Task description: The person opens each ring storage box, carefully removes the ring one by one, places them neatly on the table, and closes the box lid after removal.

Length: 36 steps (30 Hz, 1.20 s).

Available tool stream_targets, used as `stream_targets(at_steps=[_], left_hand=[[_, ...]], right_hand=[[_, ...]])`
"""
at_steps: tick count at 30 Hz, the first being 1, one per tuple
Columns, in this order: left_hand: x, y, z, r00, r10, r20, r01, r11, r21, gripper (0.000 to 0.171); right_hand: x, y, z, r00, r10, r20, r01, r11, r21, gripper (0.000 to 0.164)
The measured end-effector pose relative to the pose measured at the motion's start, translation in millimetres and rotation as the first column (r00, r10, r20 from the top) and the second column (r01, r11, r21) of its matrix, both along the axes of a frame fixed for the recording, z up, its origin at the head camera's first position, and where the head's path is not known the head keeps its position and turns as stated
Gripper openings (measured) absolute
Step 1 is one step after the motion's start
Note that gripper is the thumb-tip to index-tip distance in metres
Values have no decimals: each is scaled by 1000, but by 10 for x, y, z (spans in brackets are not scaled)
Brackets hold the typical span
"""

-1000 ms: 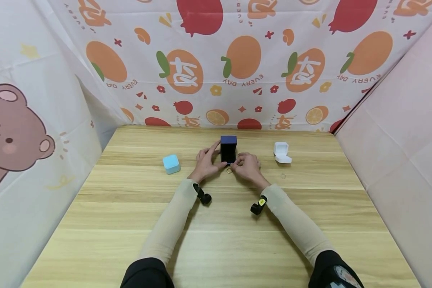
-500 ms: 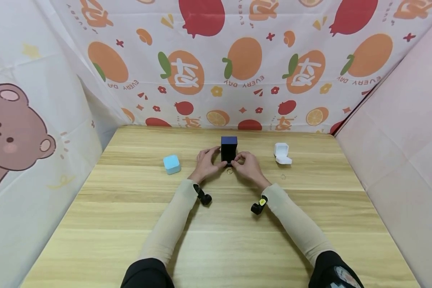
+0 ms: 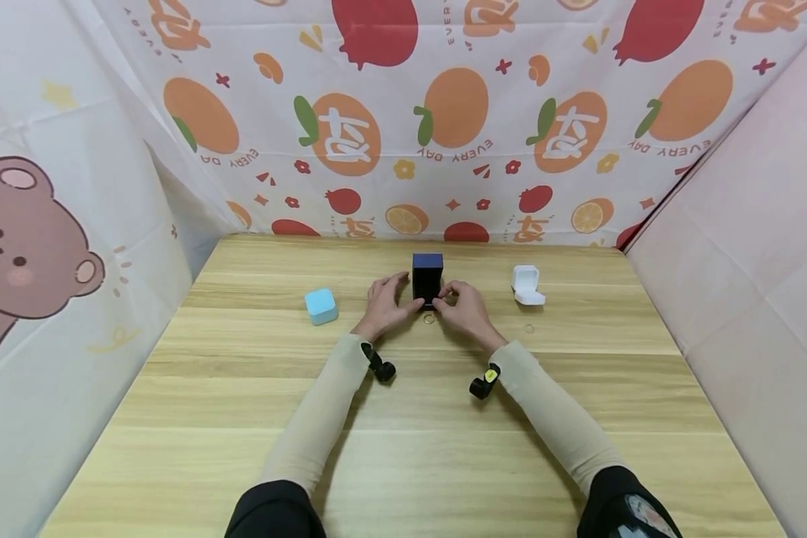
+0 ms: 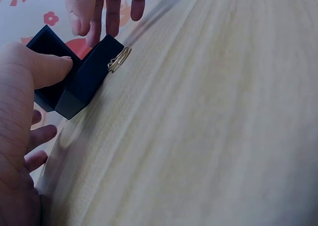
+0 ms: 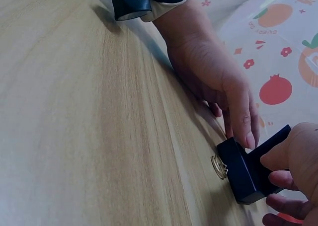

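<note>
A dark blue ring box stands near the back middle of the table, its lid raised. My left hand holds its left side, the thumb reaching over the inside of the box in the left wrist view. At the right front corner, my right hand grips the box with thumb and curled fingers, the thumb over its inner side. A gold ring lies against the front of the box, also seen in the left wrist view. What lies inside the box is hidden by dark shade and the thumbs.
A light blue box with rounded corners sits shut on the left of the wooden table. To the right stands an open white ring box, with a thin ring in front. A printed cloth hangs behind the table.
The left index finger has drawn slightly away from the lid's side. My right fingers and thumb have shifted a little at the front corner. The ring box stays in place.
</note>
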<state>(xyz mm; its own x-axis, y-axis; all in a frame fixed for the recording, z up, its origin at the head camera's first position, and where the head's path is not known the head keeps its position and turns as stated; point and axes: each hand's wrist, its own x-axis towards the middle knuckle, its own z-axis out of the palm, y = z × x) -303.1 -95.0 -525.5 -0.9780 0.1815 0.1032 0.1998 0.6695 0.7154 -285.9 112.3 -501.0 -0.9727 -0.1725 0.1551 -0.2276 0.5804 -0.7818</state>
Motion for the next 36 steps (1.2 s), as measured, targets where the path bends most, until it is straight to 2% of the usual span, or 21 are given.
stream_targets(at_steps=[6, 10, 17, 27, 33, 36], left_hand=[[0, -5, -19, 1000, 3, -25, -3, 1000, 29, 78], [0, -12, -38, 1000, 0, -30, 2, 997, 79, 76], [3, -28, -62, 1000, 12, 3, -12, 991, 133, 77], [-3, -55, -57, 997, 2, -72, 9, 988, 156, 60], [-3, -80, -8, 997, 15, -73, 1, 978, 210, 54], [-12, -95, 31, 997, 16, -76, 2, 973, 229, 52]], right_hand=[[-14, 12, 14, 1000, -3, 7, 3, 1000, -7, 15], [-24, 29, 22, 1000, -7, 9, 7, 1000, 6, 18], [-35, 49, 30, 1000, -17, 25, 17, 1000, -7, 20], [-73, 64, 94, 998, -40, 44, 42, 998, -53, 24], [-131, 96, 137, 996, -74, 50, 78, 993, -84, 28], [-171, 120, 165, 996, -78, 36, 80, 995, -62, 34]])
